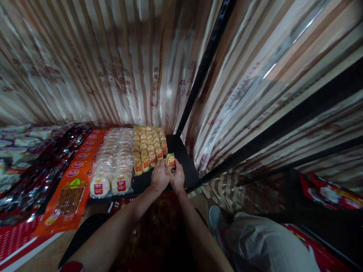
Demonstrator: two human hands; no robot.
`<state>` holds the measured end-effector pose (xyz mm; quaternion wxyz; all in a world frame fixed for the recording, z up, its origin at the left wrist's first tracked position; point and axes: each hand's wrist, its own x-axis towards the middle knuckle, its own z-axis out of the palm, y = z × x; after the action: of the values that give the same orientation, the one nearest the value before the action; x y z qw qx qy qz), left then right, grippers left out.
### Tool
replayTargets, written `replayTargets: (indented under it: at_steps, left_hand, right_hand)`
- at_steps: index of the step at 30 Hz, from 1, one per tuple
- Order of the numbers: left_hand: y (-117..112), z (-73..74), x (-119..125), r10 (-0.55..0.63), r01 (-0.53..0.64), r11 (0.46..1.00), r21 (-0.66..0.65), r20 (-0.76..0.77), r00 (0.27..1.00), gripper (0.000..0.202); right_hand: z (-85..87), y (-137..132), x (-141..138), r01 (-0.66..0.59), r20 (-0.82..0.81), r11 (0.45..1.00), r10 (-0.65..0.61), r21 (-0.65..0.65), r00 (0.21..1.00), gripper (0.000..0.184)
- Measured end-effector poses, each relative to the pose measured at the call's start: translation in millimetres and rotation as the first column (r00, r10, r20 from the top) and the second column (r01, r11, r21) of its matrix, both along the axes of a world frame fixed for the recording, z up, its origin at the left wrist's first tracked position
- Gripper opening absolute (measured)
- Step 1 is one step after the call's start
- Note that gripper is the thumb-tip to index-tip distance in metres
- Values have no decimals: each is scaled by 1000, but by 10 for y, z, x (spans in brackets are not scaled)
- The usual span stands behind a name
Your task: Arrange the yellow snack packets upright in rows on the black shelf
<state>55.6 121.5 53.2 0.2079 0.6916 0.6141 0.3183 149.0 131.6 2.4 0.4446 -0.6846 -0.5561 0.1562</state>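
My left hand (159,175) and my right hand (177,176) are pressed together over the black shelf (185,160), both closed on one small yellow snack packet (170,160) with a red label. Just to their left stand rows of several like yellow packets (148,145). Round pale cakes in clear wrap (115,162) lie in rows further left.
Orange packs of dried meat (69,196) and dark red packs (34,177) fill the shelf's left side. Striped plastic curtain strips (119,64) hang behind and at the right. A black upright post (202,71) stands at the shelf's corner. Red packs (329,192) lie at the right.
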Motion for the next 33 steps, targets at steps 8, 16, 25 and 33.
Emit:
replayTargets:
  at_steps: [8,16,25,33]
  left_hand:
    - [109,-230,-132,-50,168,950,264,-399,916,48]
    - [127,-347,-225,-79,229,939,255,-489,869,49]
    - [115,-417,-262,-109,257,941,219,-523,846,49]
    - [105,-430,-273,-106,265,938,222,-544,832,49]
  right_hand:
    - [6,426,19,-7,-60,999,10,44,998,46]
    - [-101,568,10,-65,15,997,64,52,998,45]
    - [-73,554,-37,-72,104,995,65,66,992,41]
    - [-99,580,-70,-25,98,997,19,68,995,36]
